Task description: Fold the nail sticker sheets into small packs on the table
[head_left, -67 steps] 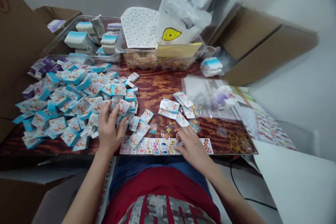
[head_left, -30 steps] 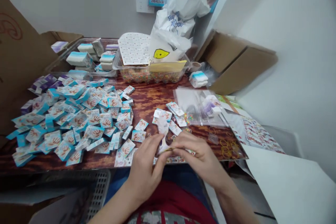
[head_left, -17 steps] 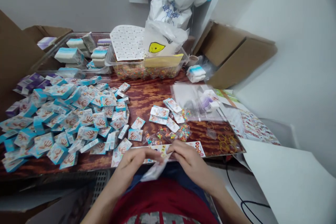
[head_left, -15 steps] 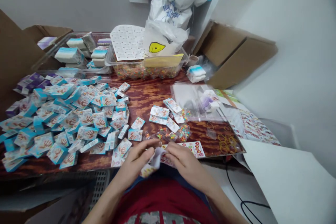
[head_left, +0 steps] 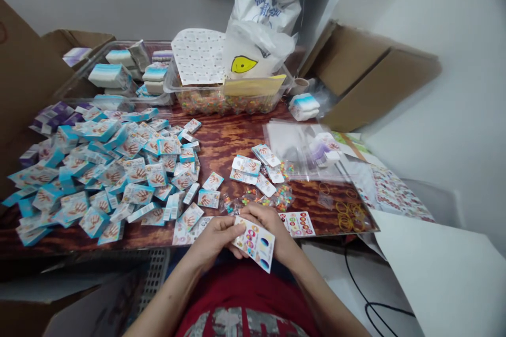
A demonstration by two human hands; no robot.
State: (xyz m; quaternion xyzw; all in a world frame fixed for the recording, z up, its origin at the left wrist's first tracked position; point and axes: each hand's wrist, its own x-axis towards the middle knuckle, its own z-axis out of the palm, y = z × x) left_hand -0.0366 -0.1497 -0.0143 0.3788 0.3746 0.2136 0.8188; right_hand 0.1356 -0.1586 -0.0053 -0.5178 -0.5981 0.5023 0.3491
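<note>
we find the left hand and the right hand close together at the near edge of the worktop, holding a sticker sheet up off the surface, tilted, just above the person's lap. the left fingers are closed on the sheet's left edge. the right fingers curl around its upper edge and appear clamped on it, though the sheet hides part of their grip.

a second sticker sheet lies flat just to the right. small bead packets sit just beyond the hands, with loose printed cards past them. a big heap of small printed boxes spreads to the left, and clear plastic bags lie to the upper right.

the risks we note: the sheet is thin and held by its edges, so a harder pinch could crease it, and a slipped grip could drop it onto the packets. the packets are light and loose, so a careless wrist could scatter them. boxes crowd the near edge, where a brushing forearm could tip some toward the grey plastic crate below.
</note>
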